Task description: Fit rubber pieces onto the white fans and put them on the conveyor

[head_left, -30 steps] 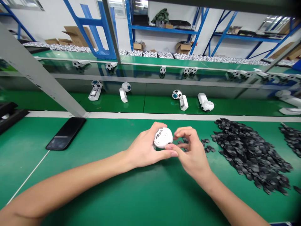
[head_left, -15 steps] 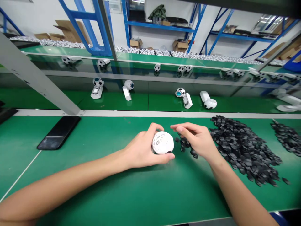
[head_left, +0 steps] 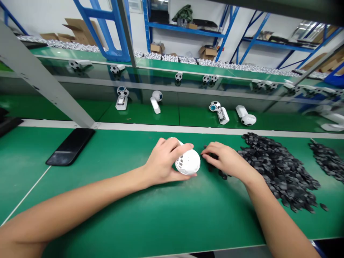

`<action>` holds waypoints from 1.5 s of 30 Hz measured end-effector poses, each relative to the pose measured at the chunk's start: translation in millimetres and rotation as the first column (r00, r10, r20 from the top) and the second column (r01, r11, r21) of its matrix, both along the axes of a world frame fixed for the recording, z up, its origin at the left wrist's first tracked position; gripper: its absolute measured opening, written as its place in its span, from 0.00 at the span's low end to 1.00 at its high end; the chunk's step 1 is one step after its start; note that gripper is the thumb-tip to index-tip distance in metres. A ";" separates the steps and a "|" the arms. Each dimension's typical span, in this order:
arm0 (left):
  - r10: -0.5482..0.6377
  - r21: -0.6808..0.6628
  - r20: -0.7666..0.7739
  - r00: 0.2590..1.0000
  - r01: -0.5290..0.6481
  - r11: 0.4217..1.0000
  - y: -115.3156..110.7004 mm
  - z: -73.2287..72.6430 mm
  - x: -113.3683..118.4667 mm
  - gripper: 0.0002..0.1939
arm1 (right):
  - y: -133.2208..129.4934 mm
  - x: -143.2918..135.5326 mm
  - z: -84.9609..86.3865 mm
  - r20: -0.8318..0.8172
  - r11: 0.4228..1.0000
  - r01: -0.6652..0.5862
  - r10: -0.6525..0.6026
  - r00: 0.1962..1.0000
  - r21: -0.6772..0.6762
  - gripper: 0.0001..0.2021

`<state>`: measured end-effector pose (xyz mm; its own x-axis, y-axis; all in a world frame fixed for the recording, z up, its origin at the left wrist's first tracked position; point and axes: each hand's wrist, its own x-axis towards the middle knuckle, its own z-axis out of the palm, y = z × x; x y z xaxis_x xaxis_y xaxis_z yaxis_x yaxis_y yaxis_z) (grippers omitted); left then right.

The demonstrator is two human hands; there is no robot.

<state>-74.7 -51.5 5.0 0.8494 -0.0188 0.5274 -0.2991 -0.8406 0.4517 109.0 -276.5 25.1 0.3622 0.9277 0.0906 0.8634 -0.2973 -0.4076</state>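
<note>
My left hand [head_left: 167,159] is wrapped around a round white plastic shell [head_left: 191,163], with slotted openings on its left side and tiny holes on its face. The thumb is under it and the fingers lie over the top. Just right of the shell, my right hand [head_left: 224,157] reaches down to a few small black plastic pieces [head_left: 222,175] on the green bench. Its thumb and fingertips are drawn together in a pinch, and whatever lies between them is hidden. Those fingers cover part of the little cluster.
A large heap of black pieces [head_left: 279,172] spreads to the right, with a smaller heap [head_left: 328,157] beyond it. A black phone [head_left: 71,147] lies at left. Behind the bench rail [head_left: 161,128], white football-patterned devices [head_left: 219,111] stand on a green belt [head_left: 188,114]. A metal post [head_left: 53,82] slants at left.
My right hand has lowered onto the small black pieces. My left fingers have shifted over the front of the shell, which has turned slightly. The devices on the belt have moved right.
</note>
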 end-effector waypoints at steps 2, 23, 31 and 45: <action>0.022 0.011 -0.018 1.000 -0.021 1.000 0.4 -3.7 -2.1 0.42 | 2.2 -8.7 5.9 -0.147 0.995 0.076 -0.065 0.987 0.072 0.07; 0.109 -0.047 -0.168 0.980 -0.118 0.992 -2.9 -9.2 -1.8 0.42 | 17.4 -73.0 15.2 -0.643 0.947 0.255 -0.072 0.762 0.195 0.12; 0.006 -0.272 -0.268 0.963 -0.082 0.959 -11.0 -7.8 -2.2 0.44 | 27.7 -85.8 7.6 -0.373 0.902 0.281 -0.150 0.916 0.327 0.11; -0.060 -0.453 -0.293 0.954 -0.083 0.887 -12.1 2.0 -0.3 0.45 | 35.4 -88.0 -5.8 -0.262 0.919 0.223 -0.139 0.955 0.326 0.28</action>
<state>-75.0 -63.6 7.0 0.9635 0.1733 0.2038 -0.0858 -0.5215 0.8489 21.0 -241.1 19.3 0.5701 0.7688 0.2898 0.6790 -0.2422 -0.6931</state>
